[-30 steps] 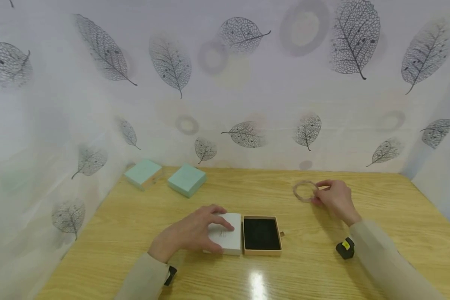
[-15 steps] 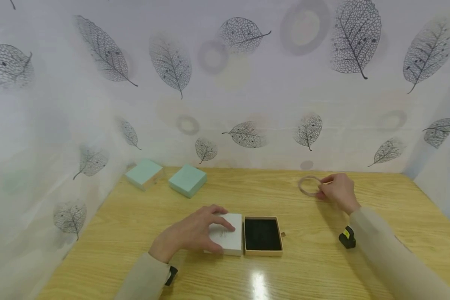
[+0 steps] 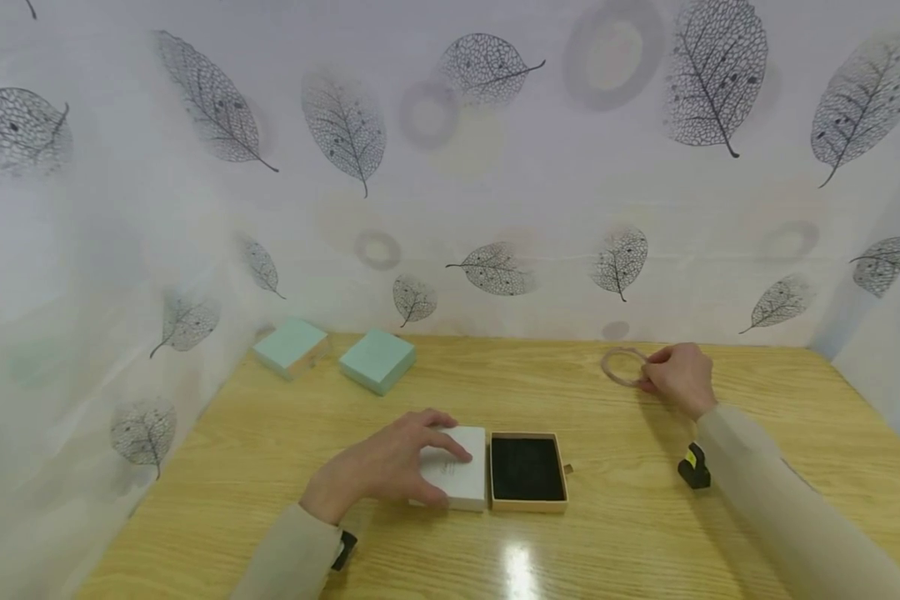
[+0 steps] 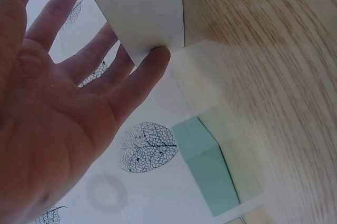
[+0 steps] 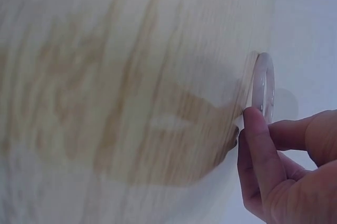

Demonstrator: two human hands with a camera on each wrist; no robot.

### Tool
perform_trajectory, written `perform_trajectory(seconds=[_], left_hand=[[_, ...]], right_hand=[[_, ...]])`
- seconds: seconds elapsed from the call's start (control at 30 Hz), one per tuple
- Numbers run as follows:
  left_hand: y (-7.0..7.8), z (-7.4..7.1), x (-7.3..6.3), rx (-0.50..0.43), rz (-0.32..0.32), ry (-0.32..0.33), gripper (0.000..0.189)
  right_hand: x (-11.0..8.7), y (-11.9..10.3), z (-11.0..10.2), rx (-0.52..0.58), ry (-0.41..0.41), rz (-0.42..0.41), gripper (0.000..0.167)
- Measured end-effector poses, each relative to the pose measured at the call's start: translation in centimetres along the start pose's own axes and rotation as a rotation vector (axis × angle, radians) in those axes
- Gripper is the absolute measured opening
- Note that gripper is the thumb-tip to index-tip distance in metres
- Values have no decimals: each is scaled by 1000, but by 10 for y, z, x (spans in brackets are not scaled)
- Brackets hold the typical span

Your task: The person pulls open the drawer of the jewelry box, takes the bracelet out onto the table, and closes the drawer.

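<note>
In the head view my left hand (image 3: 375, 467) holds a white box (image 3: 463, 475) by its edges, thumb at the near side and a finger over the lid. The left wrist view shows a fingertip pressed to the side of that box (image 4: 142, 13). An orange-brown tray with a black padded inside (image 3: 527, 471) lies right beside it. Farther off on the right, my right hand (image 3: 681, 379) pinches a pale, glossy bangle (image 3: 607, 365) between thumb and fingers. The same bangle (image 5: 259, 84) is seen nearly edge-on in the right wrist view; whether it touches the table cannot be told.
Two mint-green boxes, one at the far left corner (image 3: 291, 346) and one nearer the middle (image 3: 377, 360), sit on the wooden table (image 3: 255, 467). A curtain with leaf prints (image 3: 420, 200) hangs behind the table's back edge.
My right hand has shifted slightly away and to the right with the bangle, which has turned a little. My left hand stays on the white box.
</note>
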State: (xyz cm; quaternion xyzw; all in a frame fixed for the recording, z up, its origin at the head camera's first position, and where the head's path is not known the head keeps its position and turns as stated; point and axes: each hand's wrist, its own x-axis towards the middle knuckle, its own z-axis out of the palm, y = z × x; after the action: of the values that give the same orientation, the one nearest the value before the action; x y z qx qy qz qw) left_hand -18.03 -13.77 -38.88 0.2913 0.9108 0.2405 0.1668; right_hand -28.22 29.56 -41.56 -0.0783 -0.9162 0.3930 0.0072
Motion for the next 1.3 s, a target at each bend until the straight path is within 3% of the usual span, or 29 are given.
perform_trajectory(seconds=[1.3], left_hand=[[0,1,-1,-3,1,8,46]], right_hand=[[3,0,1,-46,57,-1,32]])
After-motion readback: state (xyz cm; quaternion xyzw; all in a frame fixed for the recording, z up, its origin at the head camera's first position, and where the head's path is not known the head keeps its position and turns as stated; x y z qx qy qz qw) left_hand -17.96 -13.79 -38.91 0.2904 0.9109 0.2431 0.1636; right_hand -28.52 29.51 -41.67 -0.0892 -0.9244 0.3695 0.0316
